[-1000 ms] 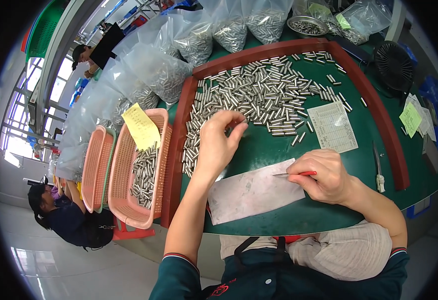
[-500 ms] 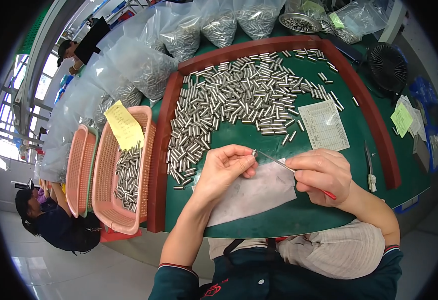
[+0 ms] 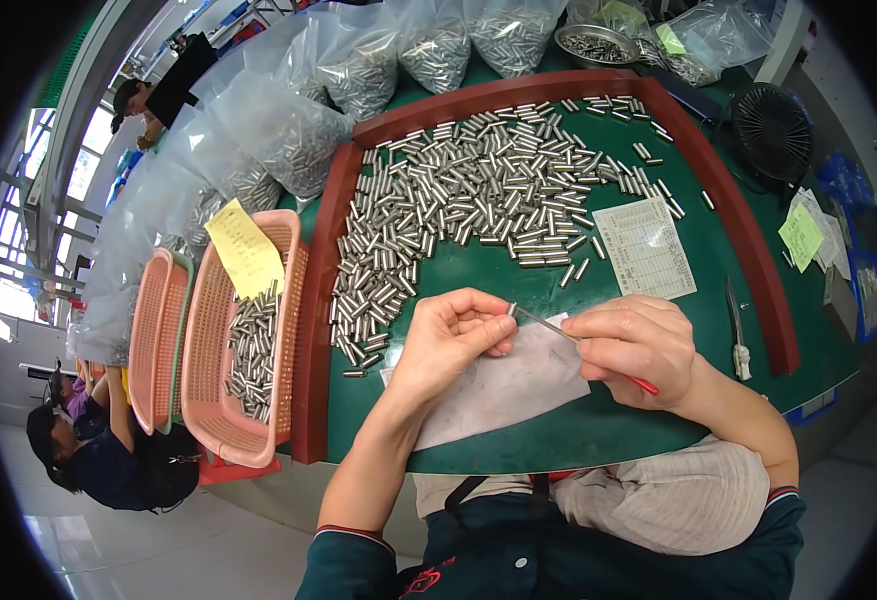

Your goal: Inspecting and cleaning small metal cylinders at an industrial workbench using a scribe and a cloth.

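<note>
Between thumb and fingertips, my left hand (image 3: 454, 342) grips a small shiny metal cylinder (image 3: 513, 309). My right hand (image 3: 641, 350) is closed around a thin metal tool (image 3: 542, 322) with a red handle end. The tool's fine tip meets the near end of the cylinder; whether it goes inside cannot be made out. Both hands are above a greyish-white cloth or sheet (image 3: 499, 395) lying on the green tabletop (image 3: 459, 275). Beyond them spreads a large pile of loose metal cylinders (image 3: 459, 185).
A dark red frame (image 3: 311, 400) borders the work area. Left of it, a pink basket (image 3: 196, 400) contains cylinders and a yellow note (image 3: 246, 250). Filled plastic bags (image 3: 304, 145) line the back. Rightward are a printed sheet (image 3: 644, 248), tweezers-like tool (image 3: 737, 325) and black fan (image 3: 774, 135).
My right hand has shifted slightly left, bringing the tool a little closer along the cylinder. My left hand keeps its hold with barely any movement.
</note>
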Demonstrator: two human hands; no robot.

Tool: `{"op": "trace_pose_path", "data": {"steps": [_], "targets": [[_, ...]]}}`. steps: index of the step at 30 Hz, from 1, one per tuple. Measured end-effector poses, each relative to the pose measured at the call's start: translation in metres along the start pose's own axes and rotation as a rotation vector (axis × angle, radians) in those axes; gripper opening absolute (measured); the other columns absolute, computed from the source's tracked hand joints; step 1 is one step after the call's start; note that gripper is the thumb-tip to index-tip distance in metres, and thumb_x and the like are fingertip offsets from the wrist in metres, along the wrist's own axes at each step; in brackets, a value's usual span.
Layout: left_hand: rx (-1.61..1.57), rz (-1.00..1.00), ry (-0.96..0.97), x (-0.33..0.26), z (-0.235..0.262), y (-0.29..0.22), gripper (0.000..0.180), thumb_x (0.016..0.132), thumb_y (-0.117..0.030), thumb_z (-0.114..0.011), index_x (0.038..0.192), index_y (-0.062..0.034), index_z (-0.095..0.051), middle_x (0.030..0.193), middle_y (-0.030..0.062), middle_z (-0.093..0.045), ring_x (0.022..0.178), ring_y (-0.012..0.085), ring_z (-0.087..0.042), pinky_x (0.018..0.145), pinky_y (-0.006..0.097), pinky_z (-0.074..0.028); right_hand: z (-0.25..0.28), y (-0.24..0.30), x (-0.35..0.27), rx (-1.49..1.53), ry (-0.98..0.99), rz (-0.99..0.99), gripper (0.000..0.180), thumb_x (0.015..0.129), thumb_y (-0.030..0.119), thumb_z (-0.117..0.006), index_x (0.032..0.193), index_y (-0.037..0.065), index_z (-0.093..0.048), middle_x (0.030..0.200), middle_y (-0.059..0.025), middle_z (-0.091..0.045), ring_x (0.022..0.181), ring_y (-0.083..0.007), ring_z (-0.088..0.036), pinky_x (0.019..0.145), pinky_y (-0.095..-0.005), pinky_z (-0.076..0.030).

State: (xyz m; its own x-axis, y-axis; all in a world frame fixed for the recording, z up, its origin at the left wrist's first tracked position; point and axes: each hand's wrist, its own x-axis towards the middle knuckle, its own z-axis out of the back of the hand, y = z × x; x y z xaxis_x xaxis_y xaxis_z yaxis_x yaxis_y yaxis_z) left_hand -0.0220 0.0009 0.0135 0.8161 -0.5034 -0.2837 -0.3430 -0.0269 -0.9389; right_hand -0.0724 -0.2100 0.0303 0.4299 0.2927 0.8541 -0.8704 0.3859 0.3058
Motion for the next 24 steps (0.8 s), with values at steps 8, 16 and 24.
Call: {"op": "trace_pose_path", "data": {"steps": [8,16,24], "targets": [[0.027,-0.078,-0.087,0.0,0.0,0.003,0.014,0.082,-0.004,-0.066,0.092,0.0042,-0.061,0.077,0.0081,-0.065,0.067,0.0108,-0.063,0.063,0.021,-0.053,-0.005,0.003,-0.001,-0.005,0.073,-0.063,0.028,0.068,0.004,-0.071,0.093,-0.001,-0.059,0.083,-0.0151,-0.064,0.066,-0.0244,-0.065,0.054,-0.0301,-0.054],[-0.086,-0.066,-0.002,0.0,-0.004,0.005,0.015,0.082,-0.005,-0.066,0.093,0.0029,-0.06,0.08,0.0081,-0.065,0.07,0.0107,-0.063,0.065,0.022,-0.053,0.003,0.002,0.0,-0.006,0.023,0.026,0.022,0.067,0.004,-0.072,0.084,-0.002,-0.06,0.077,-0.015,-0.064,0.064,-0.0237,-0.065,0.054,-0.0298,-0.054],[-0.107,-0.21,-0.164,0.008,0.001,0.01,0.008,0.085,-0.002,-0.059,0.093,0.0,-0.058,0.085,0.0082,-0.064,0.072,0.012,-0.061,0.068,0.023,-0.051,-0.002,0.003,-0.001,0.015,0.057,0.084,0.021,0.068,0.007,-0.064,0.084,-0.006,-0.06,0.087,-0.019,-0.063,0.071,-0.0277,-0.066,0.059,-0.0323,-0.056]]}}
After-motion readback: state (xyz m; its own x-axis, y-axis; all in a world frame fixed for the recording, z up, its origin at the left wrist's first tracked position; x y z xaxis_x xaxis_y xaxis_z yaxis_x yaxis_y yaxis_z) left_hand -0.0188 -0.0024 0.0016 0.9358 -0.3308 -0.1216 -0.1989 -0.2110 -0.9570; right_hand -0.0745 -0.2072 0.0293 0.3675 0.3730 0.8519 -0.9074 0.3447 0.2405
